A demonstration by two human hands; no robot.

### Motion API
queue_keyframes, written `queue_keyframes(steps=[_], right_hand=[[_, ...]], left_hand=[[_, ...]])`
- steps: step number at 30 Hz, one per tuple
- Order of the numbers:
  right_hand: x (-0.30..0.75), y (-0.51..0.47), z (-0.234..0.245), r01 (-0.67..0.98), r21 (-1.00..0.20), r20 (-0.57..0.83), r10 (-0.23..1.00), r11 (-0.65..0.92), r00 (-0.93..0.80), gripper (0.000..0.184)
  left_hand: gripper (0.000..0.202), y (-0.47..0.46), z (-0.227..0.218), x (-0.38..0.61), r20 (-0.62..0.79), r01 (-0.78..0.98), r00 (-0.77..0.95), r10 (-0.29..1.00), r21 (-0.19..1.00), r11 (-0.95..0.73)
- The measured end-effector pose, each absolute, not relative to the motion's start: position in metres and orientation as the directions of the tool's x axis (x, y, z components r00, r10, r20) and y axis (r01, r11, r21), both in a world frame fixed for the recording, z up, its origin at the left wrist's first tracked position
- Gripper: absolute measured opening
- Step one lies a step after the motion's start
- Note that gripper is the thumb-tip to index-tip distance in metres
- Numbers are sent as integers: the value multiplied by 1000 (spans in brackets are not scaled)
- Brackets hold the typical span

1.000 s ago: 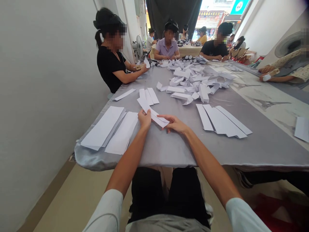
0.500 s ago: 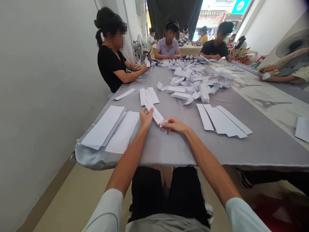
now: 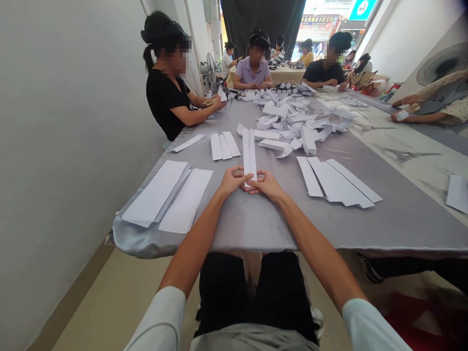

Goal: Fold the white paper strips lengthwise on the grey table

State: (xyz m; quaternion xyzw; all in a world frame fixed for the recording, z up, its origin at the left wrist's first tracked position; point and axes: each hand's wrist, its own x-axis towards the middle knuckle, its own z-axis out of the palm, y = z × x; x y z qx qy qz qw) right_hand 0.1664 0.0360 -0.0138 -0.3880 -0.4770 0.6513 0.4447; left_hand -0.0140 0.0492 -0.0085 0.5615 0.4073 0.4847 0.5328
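Note:
A long folded white paper strip (image 3: pixel 249 152) points straight away from me over the grey table (image 3: pixel 256 224). My left hand (image 3: pixel 231 181) and my right hand (image 3: pixel 267 184) meet at its near end, and the fingers of both pinch that end. Flat white sheets (image 3: pixel 170 197) lie to the left of my hands. Three narrow folded strips (image 3: pixel 224 145) lie just beyond them. More folded sheets (image 3: pixel 338 183) lie to my right.
A big heap of folded paper pieces (image 3: pixel 298 119) covers the middle of the table. A person in black (image 3: pixel 166 95) sits at the left side, and several other people sit at the far end and right side. A wall (image 3: pixel 66 122) runs close on the left.
The strip lay slanted up to the left between my hands. It has turned so that it points straight away, and both hands have come together at its near end.

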Motion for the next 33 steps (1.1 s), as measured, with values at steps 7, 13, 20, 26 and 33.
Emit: queue_keyframes(steps=[7, 13, 20, 26, 33], right_hand=[[167, 42, -16, -265, -958, -57, 977, -112, -204, 31], [164, 41, -15, -313, -943, -62, 983, -114, -173, 27], [165, 45, -18, -281, -955, -54, 985, -98, -161, 33], [157, 43, -23, -270, -961, -41, 994, -68, -103, 25], [158, 43, -24, -173, -984, -26, 994, -45, -107, 19]], left_hand=[[73, 50, -11, -15, 137, -68, 264, 955, 990, -123], [59, 55, -17, -14, 176, -46, 50, 983, 984, -173], [53, 53, -18, -5, 122, -33, -42, 992, 992, -123], [39, 57, -23, -5, 163, 50, -180, 970, 986, -157], [21, 61, -22, -19, 354, 383, -424, 834, 904, -188]])
